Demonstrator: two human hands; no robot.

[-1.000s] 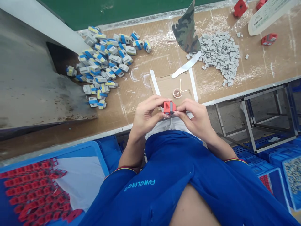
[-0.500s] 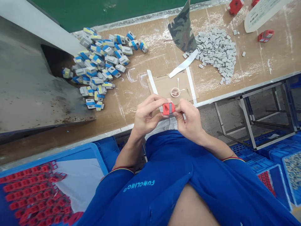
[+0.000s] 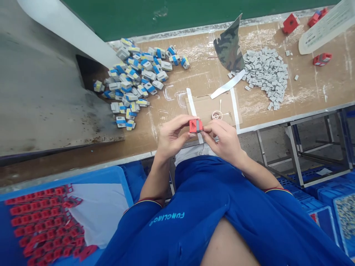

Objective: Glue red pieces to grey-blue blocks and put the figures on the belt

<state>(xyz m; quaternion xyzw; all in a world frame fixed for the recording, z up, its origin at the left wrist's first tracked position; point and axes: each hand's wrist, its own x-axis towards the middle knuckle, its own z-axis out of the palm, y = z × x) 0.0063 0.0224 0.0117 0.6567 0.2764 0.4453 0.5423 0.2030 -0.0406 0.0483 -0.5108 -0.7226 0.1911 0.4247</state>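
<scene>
The worktop (image 3: 318, 92) stretches across in front of me, its near edge running just ahead of my lap. A stained metal box (image 3: 47, 107) fills its left end, and past the near edge on that side a blue tray (image 3: 125, 184) carries rows of red pieces (image 3: 41, 205). A heap of grey-and-blue blocks (image 3: 138, 74) spreads beside the metal box, reaching toward the far edge. Right of the middle lies a heap of small grey chips (image 3: 267, 74), with a camouflage cloth (image 3: 229, 48) at its left side. A cardboard sheet (image 3: 205, 105) lies by the near edge, between the two heaps.

Over that sheet's near left corner, I have the red block (image 3: 193, 126) up between my hands, its long axis from left to right, roughly along the near edge. My left hand (image 3: 172, 136) has its grip around the left end, thumb toward me, fingers beyond. My right hand (image 3: 225, 139) pinches at the right end; whether a chip sits between those fingertips I cannot tell. Both hands touch the block, so neither is nearer. Just beyond my right fingertips stands a little cup (image 3: 213, 114), with cotton swabs (image 3: 220, 106) at it.
</scene>
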